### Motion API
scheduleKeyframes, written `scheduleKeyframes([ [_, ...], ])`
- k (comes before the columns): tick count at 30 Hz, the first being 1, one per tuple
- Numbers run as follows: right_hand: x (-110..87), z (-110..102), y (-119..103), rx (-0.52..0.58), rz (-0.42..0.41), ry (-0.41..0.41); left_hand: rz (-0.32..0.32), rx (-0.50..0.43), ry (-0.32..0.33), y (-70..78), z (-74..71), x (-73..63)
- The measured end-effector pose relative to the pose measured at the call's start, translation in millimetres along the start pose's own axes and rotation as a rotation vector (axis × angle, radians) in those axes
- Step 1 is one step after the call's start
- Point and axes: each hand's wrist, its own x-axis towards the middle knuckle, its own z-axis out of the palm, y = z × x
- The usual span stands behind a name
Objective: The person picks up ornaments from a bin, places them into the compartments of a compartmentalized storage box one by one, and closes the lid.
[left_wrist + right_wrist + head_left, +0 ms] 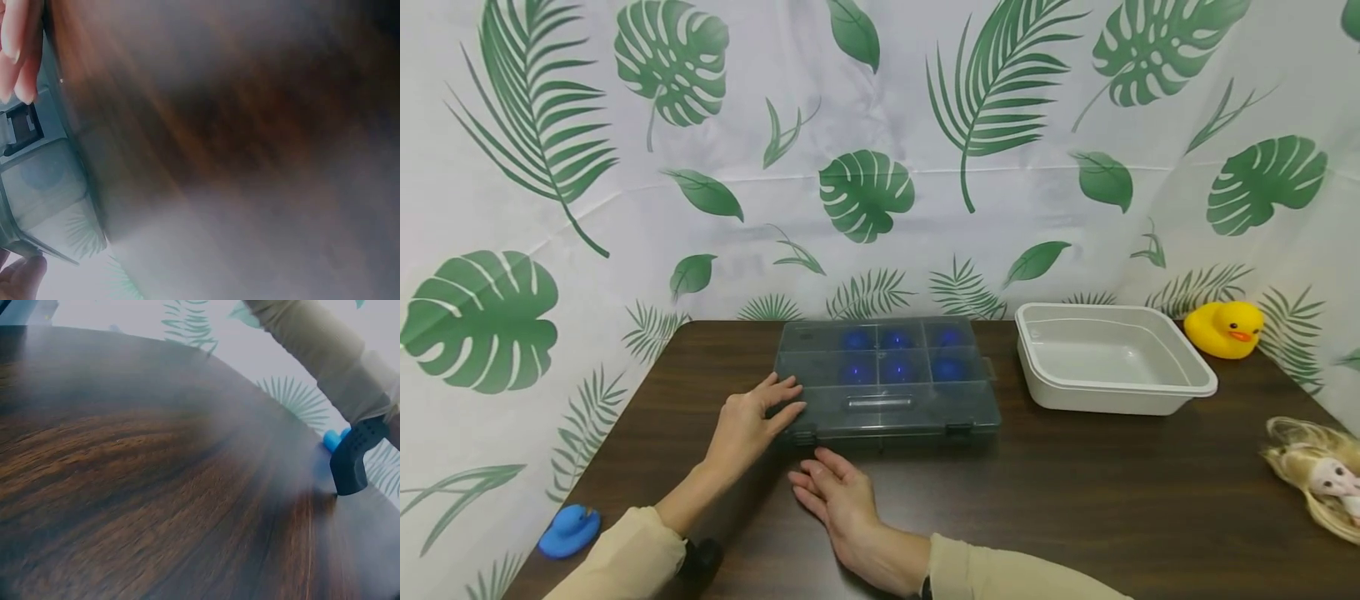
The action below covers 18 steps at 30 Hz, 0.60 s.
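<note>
A transparent grey compartment box lies on the table with its lid down. Several round, shiny blue things show through the lid in separate compartments. My left hand rests at the box's left front corner, its fingers over the lid's edge and not curled round anything. Just below the left front latch, my right hand is turned partly palm up with loose fingers and holds nothing. Close up in the left wrist view, fingertips lie beside a dark latch. The right wrist view shows neither the box nor the right hand's fingers.
A white plastic basin stands right of the box, with a yellow rubber duck behind its right end. A blond doll lies at the right edge. A blue duck sits at the left edge. A leaf-print curtain hangs behind the table.
</note>
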Motion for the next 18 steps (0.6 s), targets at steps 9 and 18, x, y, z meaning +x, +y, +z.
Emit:
scheduleKeyframes([
  [9,2.9,-7.4,-3.8,-0.079,0.000,-0.046,0.016,0.012,-0.008,-0.8,-0.2,-0.1],
  [18,14.9,-4.1,-11.7,-0.121,-0.001,-0.025,0.014,0.018,-0.016,-2.1,0.2,1.0],
])
